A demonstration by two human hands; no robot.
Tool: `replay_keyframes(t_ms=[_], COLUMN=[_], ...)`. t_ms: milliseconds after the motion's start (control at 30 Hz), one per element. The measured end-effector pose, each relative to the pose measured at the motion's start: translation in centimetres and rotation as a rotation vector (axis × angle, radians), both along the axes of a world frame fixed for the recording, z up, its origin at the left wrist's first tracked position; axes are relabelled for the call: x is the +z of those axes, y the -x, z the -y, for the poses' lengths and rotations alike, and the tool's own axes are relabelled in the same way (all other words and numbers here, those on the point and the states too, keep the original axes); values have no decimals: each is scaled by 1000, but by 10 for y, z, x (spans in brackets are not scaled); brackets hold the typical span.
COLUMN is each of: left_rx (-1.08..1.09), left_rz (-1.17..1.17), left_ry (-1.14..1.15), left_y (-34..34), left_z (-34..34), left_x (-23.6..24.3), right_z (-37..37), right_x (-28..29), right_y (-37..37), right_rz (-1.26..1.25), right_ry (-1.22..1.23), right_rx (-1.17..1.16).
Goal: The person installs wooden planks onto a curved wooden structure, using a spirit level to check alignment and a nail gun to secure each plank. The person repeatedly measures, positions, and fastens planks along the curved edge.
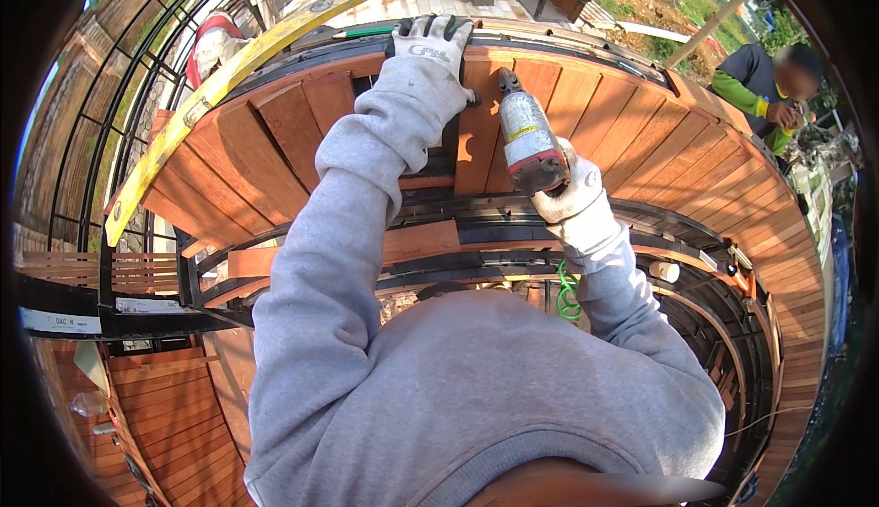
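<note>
- Right hand is gripping the power tool by its rear end, gloved.
- Left hand, also gloved, is reaching to the outer edge of the curved deck, thumb standing apart by the near plank; can't tell if it's pinching anything.
- Tool is sitting over the deck planks right of the left hand, nose pointing at the outer edge; contact with the wood unclear.
- Near plank is lying under and beside the nose, bordering an open gap on its left.
- More reddish planks are fanning out to the right.
- Yellow bar is running diagonally across the left planks.
- Loose board is lying on the dark frame, nearer the body.
- Green coiled hose is hanging by the right forearm.
- Co-worker is crouching far right, hands together; another person is showing upper left, behind the bar.
</note>
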State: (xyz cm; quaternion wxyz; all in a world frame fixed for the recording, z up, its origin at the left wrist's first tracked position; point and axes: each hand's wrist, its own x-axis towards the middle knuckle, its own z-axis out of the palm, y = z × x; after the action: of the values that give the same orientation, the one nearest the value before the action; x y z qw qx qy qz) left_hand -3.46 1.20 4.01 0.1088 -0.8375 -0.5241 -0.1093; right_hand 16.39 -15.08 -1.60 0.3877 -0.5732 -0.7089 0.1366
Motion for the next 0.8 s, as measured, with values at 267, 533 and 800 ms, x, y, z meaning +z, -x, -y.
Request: replay_keyframes(t_ms=[267, 533, 800], left_rx=[-45, -144, -140], left_rz=[-11, 73, 86], left_ry=[53, 38, 6], left_y=[9, 21, 19], left_z=[-2, -9, -11], left_x=[6, -3, -1], right_z=[-8, -5, 33], right_x=[8, 15, -1], right_y=[13, 22, -12], right_rz=[60, 81, 250], right_ry=[-158, -5, -101], right_rx=[95, 54, 77])
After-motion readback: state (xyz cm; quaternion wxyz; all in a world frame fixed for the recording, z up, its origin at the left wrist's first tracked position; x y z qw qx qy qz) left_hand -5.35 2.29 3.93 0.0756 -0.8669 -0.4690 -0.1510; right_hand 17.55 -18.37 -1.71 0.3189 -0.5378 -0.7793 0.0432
